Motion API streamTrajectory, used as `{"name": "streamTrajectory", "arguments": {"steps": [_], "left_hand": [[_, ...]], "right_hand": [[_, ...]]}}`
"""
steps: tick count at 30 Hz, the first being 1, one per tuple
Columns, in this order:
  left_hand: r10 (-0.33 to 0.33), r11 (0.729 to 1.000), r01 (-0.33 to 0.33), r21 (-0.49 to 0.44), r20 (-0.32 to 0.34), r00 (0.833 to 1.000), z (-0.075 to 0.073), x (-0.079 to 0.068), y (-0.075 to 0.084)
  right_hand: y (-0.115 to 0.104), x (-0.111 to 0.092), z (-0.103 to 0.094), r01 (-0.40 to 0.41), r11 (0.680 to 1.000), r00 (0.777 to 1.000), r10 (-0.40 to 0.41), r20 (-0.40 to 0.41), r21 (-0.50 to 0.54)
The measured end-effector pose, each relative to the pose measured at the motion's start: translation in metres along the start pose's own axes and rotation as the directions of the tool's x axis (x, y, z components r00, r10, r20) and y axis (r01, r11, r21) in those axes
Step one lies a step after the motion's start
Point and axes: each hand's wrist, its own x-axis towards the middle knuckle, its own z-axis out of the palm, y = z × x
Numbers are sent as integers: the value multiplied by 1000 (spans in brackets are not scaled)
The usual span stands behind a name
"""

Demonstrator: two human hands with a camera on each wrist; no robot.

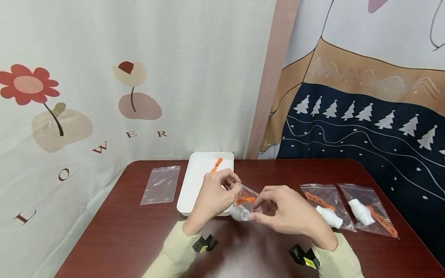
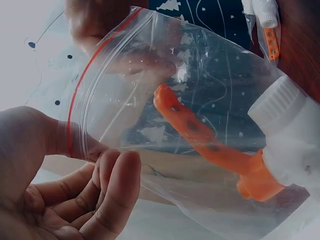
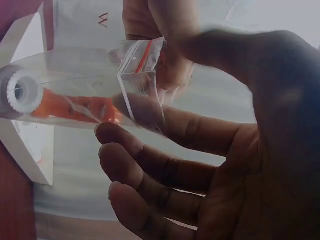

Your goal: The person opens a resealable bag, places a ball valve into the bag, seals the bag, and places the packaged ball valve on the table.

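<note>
A clear zip bag (image 2: pixel 210 75) with a red line along its mouth hangs between my hands. Inside it are an orange strip with holes (image 2: pixel 195 131) and a white ribbed-neck plastic piece (image 2: pixel 295 130) at the bottom. My left hand (image 1: pixel 217 193) pinches one side of the bag's mouth between thumb and fingers. On the other side, my right hand (image 1: pixel 286 210) has its fingers spread against the bag near the zip. Its index finger (image 3: pixel 195 130) shows partly through the plastic, with thumb and index apart. Whether that fingertip lies inside the bag I cannot tell.
Behind the left hand lies a white tray (image 1: pixel 189 193) with another orange strip (image 1: pixel 217 164) in it. A flat zip bag (image 1: pixel 161 185) is left of the tray. Two filled zip bags (image 1: pixel 321 189) (image 1: pixel 358 189) lie at the right of the brown table (image 1: pixel 132 239).
</note>
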Motion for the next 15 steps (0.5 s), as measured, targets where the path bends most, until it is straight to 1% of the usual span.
{"name": "streamTrajectory", "arguments": {"steps": [4,7,13,15], "left_hand": [[-19,1000,19,-5,-2,1000,-3,1,-1],[-24,1000,24,-13,1,1000,-5,2,-3],[-37,999,37,-22,21,999,-7,5,-4],[-37,999,37,-15,21,999,-8,5,-5]], "right_hand": [[0,1,1,36,999,999,-36,-6,-16],[0,2,-1,34,999,999,-35,-23,-35],[2,1,1,39,998,999,-38,14,-40],[3,1,1,47,997,999,-46,6,-63]]}}
